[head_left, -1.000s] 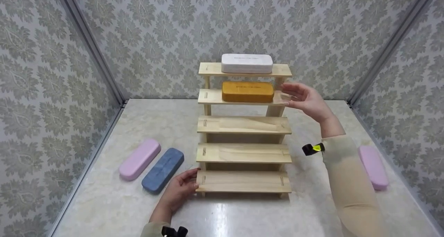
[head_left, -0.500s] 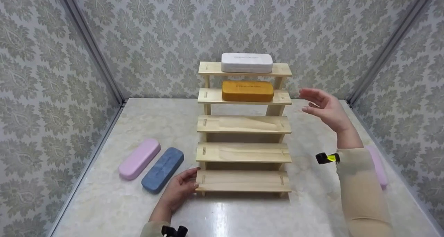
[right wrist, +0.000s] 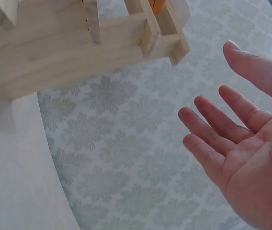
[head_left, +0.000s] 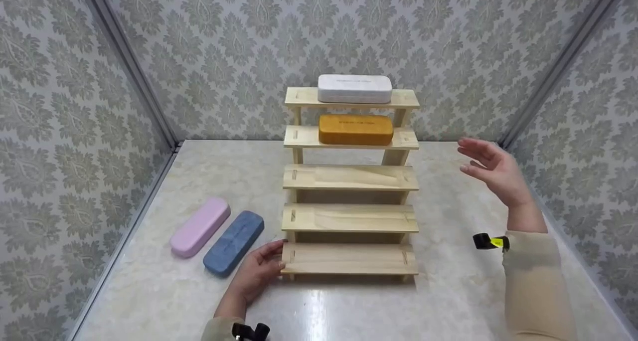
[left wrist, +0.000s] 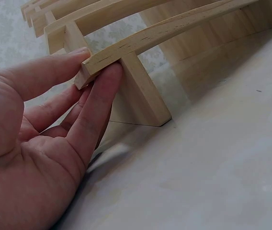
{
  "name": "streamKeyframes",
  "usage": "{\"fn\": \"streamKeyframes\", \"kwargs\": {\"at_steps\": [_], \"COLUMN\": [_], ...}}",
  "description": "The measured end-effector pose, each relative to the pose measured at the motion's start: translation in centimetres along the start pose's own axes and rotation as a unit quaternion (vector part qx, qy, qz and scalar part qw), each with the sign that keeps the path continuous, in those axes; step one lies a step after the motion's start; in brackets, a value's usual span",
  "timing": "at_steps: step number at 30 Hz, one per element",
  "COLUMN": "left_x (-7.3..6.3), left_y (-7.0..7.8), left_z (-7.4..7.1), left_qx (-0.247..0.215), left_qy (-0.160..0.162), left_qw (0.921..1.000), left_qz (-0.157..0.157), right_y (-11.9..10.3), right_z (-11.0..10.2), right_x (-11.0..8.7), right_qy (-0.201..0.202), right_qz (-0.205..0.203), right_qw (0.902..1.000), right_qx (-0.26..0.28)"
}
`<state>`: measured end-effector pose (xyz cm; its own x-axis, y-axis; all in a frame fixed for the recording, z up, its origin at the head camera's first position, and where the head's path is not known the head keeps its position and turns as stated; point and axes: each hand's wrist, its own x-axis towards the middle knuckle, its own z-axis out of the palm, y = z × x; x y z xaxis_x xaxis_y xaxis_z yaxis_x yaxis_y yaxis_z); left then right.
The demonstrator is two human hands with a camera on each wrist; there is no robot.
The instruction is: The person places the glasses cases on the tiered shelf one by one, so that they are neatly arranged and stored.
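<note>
A stepped wooden rack [head_left: 350, 178] stands mid-table. My left hand [head_left: 256, 271] grips the left end of its lowest shelf; in the left wrist view the thumb lies on top of the board [left wrist: 121, 50] and fingers reach beneath it. A white glasses case [head_left: 355, 89] rests on the top shelf, and an orange glasses case [head_left: 355, 130] on the shelf below. Off to the right of the rack, my right hand [head_left: 498, 174] is raised in the air, holding nothing. Its fingers [right wrist: 212, 122] are spread and loosely bent, palm visible in the right wrist view.
Left of the rack, a pink glasses case [head_left: 201, 227] and a blue glasses case [head_left: 234, 244] lie side by side on the marbled table [head_left: 149, 291]. Patterned wall panels [head_left: 239, 47] enclose the back and sides. The right forearm [head_left: 536, 281] covers part of the table's right side.
My right hand has moved right and toward me, away from the orange case's shelf. Its forearm now hides the pink case on the right. The left hand keeps its grip.
</note>
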<state>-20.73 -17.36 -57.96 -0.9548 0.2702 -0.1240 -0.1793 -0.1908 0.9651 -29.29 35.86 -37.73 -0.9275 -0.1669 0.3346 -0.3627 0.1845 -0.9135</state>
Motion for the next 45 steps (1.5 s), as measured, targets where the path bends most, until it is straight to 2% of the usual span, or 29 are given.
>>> {"fn": "streamKeyframes", "kwargs": {"at_steps": [8, 20, 25, 29, 33, 38, 42, 45], "left_x": [0.1, 0.0, 0.0, -0.1, -0.1, 0.0, 0.1, 0.2], "left_y": [0.2, -0.2, -0.1, -0.1, -0.1, -0.3, -0.4, -0.4], "left_z": [0.0, -0.1, -0.1, -0.1, -0.2, -0.3, -0.5, -0.5], "left_qx": [0.003, -0.009, -0.018, -0.023, -0.022, -0.016, -0.016, -0.015], "left_qy": [-0.001, -0.01, -0.016, -0.02, -0.022, -0.027, -0.033, -0.033], "left_qw": [1.0, 0.9999, 0.9997, 0.9995, 0.9995, 0.9994, 0.9992, 0.9992], "left_qz": [0.002, 0.0, 0.0, 0.003, 0.006, 0.013, 0.016, 0.016], "right_y": [1.5, 4.6, 6.3, 7.4, 8.2, 8.8, 9.6, 10.3], "right_z": [-2.2, -4.2, -4.8, -5.1, -5.5, -6.2, -6.5, -6.7], "right_x": [-3.1, -7.5, -9.6, -11.2, -12.3, -13.5, -14.8, -15.8], "right_qy": [0.037, 0.106, 0.155, 0.209, 0.284, 0.36, 0.4, 0.422], "right_qz": [-0.033, -0.049, -0.033, 0.012, 0.086, 0.172, 0.203, 0.215], "right_qw": [0.9953, 0.9845, 0.9759, 0.9674, 0.9487, 0.913, 0.8913, 0.8795], "right_qx": [0.084, 0.131, 0.15, 0.142, 0.11, 0.084, 0.065, 0.047]}}
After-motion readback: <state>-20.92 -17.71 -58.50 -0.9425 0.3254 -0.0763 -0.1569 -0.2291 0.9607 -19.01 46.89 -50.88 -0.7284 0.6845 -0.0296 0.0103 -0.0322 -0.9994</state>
